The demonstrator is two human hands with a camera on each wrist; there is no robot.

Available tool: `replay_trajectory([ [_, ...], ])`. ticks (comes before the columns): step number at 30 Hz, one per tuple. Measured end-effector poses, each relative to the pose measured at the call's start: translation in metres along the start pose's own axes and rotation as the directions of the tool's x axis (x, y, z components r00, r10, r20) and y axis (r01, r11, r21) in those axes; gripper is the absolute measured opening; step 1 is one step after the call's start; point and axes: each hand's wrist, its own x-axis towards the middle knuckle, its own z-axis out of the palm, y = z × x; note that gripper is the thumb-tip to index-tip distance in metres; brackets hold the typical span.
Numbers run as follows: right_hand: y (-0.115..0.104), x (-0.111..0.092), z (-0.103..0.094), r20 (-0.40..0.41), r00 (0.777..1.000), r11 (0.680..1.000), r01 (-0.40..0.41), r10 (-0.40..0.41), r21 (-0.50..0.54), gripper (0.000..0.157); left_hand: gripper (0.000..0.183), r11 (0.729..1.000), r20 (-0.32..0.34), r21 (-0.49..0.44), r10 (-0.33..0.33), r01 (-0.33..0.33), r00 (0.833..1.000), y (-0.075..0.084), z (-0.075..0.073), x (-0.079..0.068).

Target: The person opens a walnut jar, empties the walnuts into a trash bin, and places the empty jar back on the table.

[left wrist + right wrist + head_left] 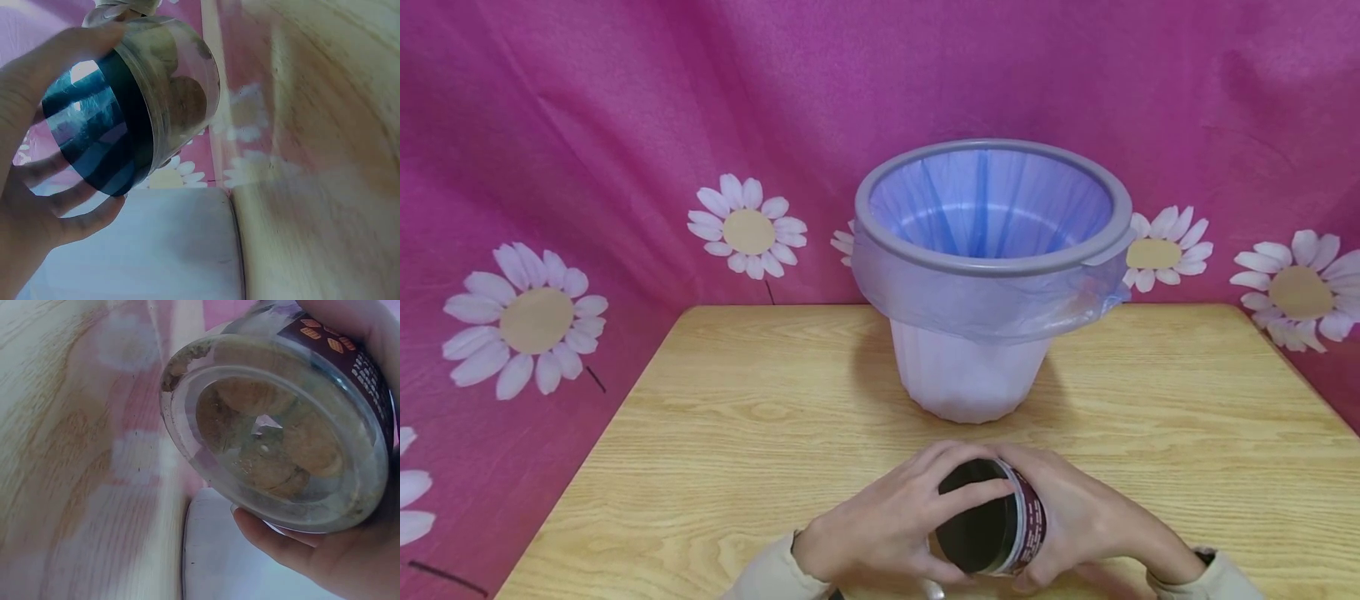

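Both hands hold a clear plastic jar [1030,525] with a dark lid [976,527], tilted low at the front of the table. My left hand [891,517] grips the lid, its fingers spread round the rim; the left wrist view shows the lid [94,125] glossy and still on the jar [181,87]. My right hand [1086,508] grips the jar's body over a dark maroon printed label [365,375]. Through the clear base, several brown roundish pieces [275,465] show inside; their exact kind is unclear.
A pale bin [973,367] with a grey rim and a blue translucent liner [955,292] stands behind the hands on the wooden table [715,433]. Pink cloth [625,100] with daisies hangs round the table. A pale flat surface [156,244] with a dark edge shows beside the wood.
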Motion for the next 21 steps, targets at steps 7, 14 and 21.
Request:
replay_trajectory([
  [7, -0.0002, 0.0012, 0.0003, -0.015, 0.999, 0.999, 0.033, -0.033, -0.008, 0.102, 0.094, 0.998, 0.023, -0.062, -0.004, 0.005, 1.000, 0.0002, 0.0004, 0.0005],
  [14, -0.0005, 0.0009, 0.0006, -0.009, 1.000, 1.000, 0.025, -0.025, 0.004, 0.101, 0.094, 1.000, -0.005, -0.022, 0.016, -0.016, 1.000, 0.0000, 0.0010, 0.0014],
  [21, -0.0013, -0.0001, -0.0002, -0.002, 1.000, 1.000, -0.008, 0.008, 0.027, 0.104, 0.098, 1.000, 0.035, -0.003, 0.023, -0.023, 0.999, 0.0000, -0.0008, 0.0021],
])
